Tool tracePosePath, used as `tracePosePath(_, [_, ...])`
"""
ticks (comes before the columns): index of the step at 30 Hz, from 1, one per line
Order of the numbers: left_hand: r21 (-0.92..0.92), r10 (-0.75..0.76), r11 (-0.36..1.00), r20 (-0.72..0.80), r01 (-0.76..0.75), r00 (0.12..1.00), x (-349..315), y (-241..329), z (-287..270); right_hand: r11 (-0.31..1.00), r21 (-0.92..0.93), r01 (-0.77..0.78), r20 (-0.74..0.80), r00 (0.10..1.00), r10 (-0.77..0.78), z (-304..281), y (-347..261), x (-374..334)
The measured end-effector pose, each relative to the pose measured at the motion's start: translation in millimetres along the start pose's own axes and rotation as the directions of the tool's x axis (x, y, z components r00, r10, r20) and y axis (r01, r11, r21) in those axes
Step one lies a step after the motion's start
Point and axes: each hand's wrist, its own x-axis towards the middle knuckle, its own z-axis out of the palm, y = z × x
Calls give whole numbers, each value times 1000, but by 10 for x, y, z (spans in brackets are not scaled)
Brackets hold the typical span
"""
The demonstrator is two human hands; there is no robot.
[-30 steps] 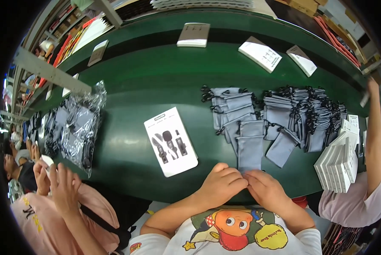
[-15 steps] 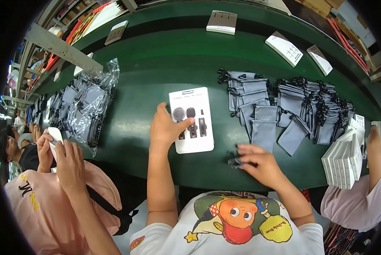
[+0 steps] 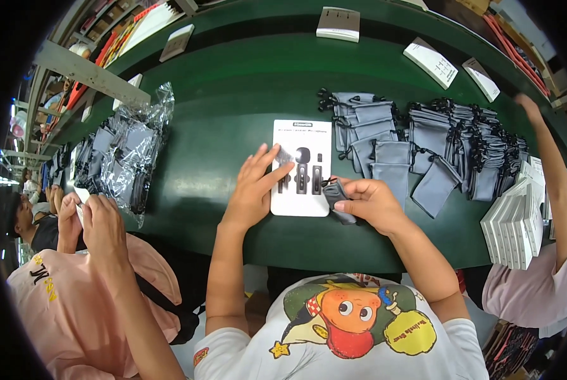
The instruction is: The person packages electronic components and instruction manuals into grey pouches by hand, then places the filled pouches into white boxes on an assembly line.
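Observation:
A white flat box (image 3: 301,206) printed with dark small devices lies on the green table in front of me. My left hand (image 3: 253,190) rests on its left side, fingers spread over the printed face. In my right hand (image 3: 373,204), a small grey drawstring pouch (image 3: 342,208) is pinched between thumb and fingers, right beside the box's lower right edge. Whether the pouch touches the box is hard to tell. Beyond that hand, rows of grey drawstring pouches (image 3: 390,171) with black cords lie overlapping.
More pouches (image 3: 435,133) are heaped farther right, beside a stack of white boxes (image 3: 508,234). On the left sits a clear plastic bag (image 3: 135,152) of grey pouches. Several boxes (image 3: 338,25) lie along the far side. Co-workers' arms (image 3: 103,247) show on both sides.
My right hand has lifted the pouch up and left to the box's edge. The box has shifted right, and my left hand's fingers are spread wider on it.

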Motion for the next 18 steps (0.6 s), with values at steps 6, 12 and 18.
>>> tracePosePath(6, [-8,129,991,-143,-131,981,41,373,-23,997,72,-27,116,993,19,65,-456,-360])
tracePosePath(12, [-497,-94,868,-142,11,985,244,840,-67,956,82,280,222,930,-291,-19,-702,-623])
tracePosePath(18, [-627,-349,688,157,367,924,462,1243,-479,604,-388,696,436,716,-545,56,-934,-819])
